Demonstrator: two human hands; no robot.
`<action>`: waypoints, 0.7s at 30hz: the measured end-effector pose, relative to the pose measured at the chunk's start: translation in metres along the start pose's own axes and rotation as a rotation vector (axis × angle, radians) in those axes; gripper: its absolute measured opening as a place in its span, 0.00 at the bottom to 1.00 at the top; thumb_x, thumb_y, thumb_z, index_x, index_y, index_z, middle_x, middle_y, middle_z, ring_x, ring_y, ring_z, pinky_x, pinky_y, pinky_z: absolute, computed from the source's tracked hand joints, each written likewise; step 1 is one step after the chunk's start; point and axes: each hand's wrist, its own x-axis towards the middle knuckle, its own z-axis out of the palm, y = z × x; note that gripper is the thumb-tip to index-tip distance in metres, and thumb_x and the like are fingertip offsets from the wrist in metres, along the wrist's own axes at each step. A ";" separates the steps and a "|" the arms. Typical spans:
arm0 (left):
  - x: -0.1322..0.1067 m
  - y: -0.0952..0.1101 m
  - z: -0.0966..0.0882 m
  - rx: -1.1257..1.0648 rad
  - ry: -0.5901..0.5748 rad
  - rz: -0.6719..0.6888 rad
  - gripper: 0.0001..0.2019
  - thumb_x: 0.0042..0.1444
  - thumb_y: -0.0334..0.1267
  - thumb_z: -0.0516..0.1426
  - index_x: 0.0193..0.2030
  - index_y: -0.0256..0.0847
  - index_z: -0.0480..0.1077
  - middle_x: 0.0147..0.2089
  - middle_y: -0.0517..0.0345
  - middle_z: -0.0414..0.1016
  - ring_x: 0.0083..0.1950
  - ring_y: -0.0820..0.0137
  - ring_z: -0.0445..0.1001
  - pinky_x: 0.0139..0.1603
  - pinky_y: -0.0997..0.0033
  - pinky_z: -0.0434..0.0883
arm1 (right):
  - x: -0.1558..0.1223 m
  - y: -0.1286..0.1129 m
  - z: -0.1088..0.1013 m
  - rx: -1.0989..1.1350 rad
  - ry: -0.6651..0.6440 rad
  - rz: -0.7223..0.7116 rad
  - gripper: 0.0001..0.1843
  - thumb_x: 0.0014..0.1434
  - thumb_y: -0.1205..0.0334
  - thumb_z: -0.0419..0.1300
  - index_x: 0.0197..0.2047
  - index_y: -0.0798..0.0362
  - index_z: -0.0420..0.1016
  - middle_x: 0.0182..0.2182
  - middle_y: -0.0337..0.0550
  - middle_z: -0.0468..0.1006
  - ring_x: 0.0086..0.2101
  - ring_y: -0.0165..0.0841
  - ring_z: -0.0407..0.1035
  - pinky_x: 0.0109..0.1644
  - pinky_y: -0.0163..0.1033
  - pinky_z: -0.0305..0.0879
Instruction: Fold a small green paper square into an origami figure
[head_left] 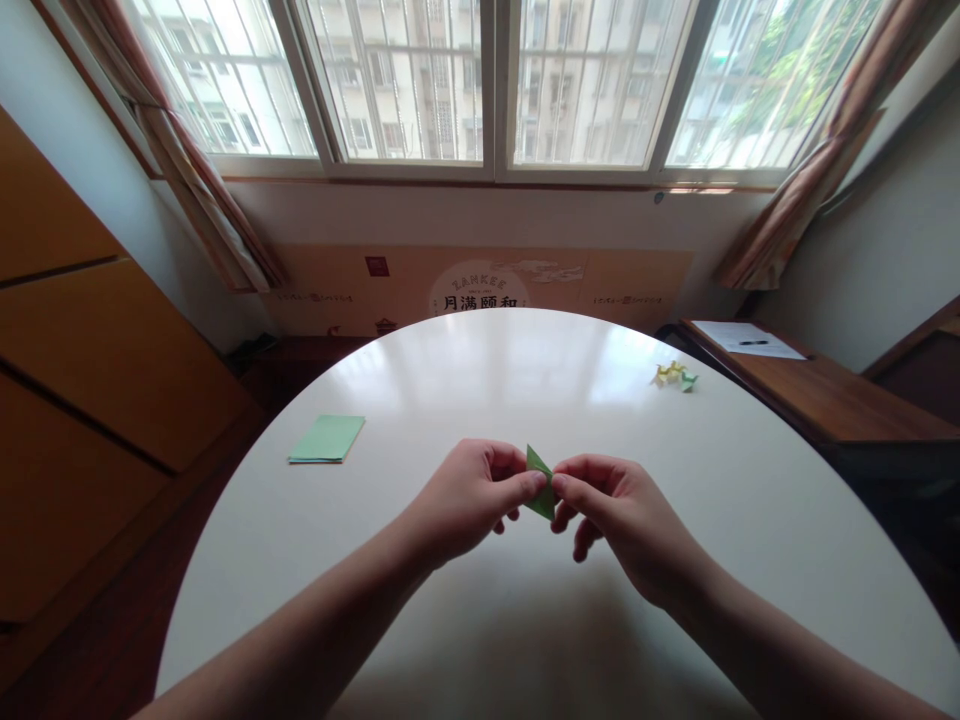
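A small folded green paper piece point(540, 482) is held above the round white table point(735, 500), near its middle. My left hand point(469, 495) pinches its left side with thumb and fingertips. My right hand point(611, 515) pinches its right side the same way. Both hands meet at the paper, with only a pointed green corner and a lower flap showing between the fingers. A stack of pale green paper sheets point(327, 439) lies flat on the table to the left of my hands.
Several small folded paper pieces point(673, 376), yellow and green, sit at the table's far right. A wooden side desk point(825, 390) with a white sheet and pen point(746, 340) stands to the right. Wooden cabinets point(90, 400) line the left wall; windows fill the back.
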 end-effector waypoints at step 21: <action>-0.002 0.001 0.007 0.030 0.065 0.065 0.09 0.56 0.39 0.61 0.33 0.33 0.77 0.27 0.55 0.76 0.26 0.72 0.70 0.20 0.78 0.67 | -0.002 0.002 -0.003 -0.020 0.059 -0.067 0.13 0.58 0.53 0.67 0.35 0.56 0.81 0.28 0.44 0.78 0.27 0.33 0.73 0.19 0.29 0.67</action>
